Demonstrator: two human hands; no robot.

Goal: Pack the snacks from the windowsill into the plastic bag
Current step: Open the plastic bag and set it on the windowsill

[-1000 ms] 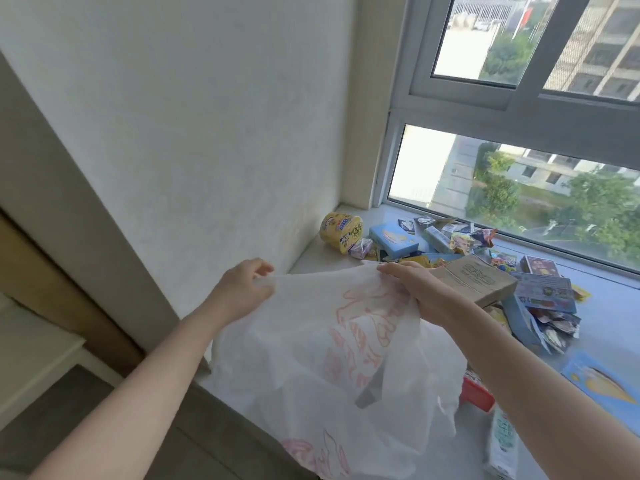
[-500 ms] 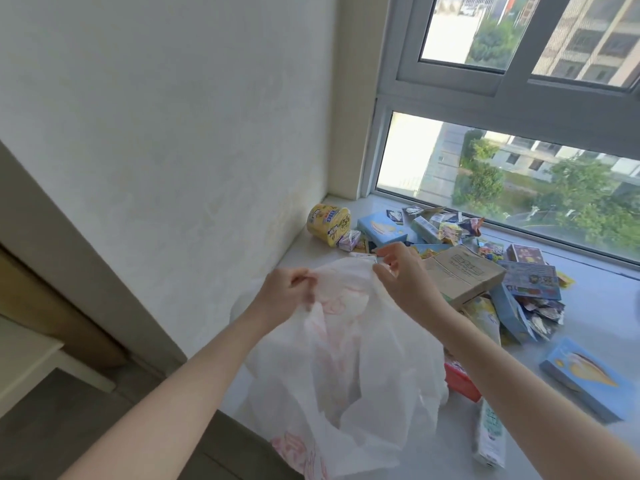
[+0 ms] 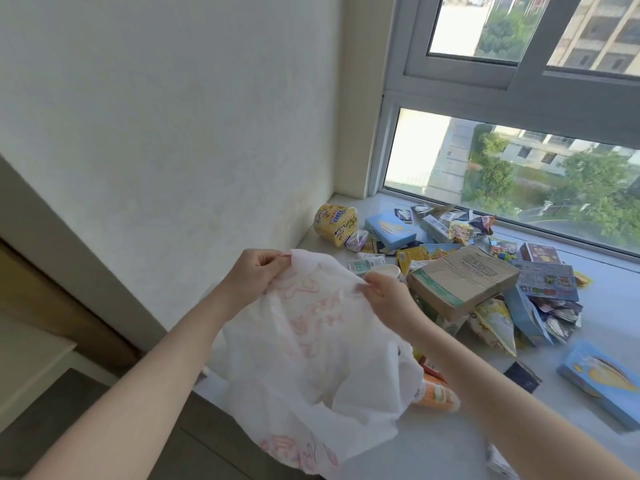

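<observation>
From the head camera I see my left hand (image 3: 254, 271) and right hand (image 3: 384, 292) each in a narrow pinch grip on the top edge of the white plastic bag (image 3: 311, 348), which hangs over the near left edge of the windowsill (image 3: 450, 441). The snacks (image 3: 460, 271) lie heaped on the sill, right of and beyond the bag, a yellow tub (image 3: 335, 223) farthest left.

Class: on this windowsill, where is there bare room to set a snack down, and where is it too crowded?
Bare sill lies in front, between the plastic bag and the blue box, and along the window behind the brown carton. The middle pile is crowded.
</observation>
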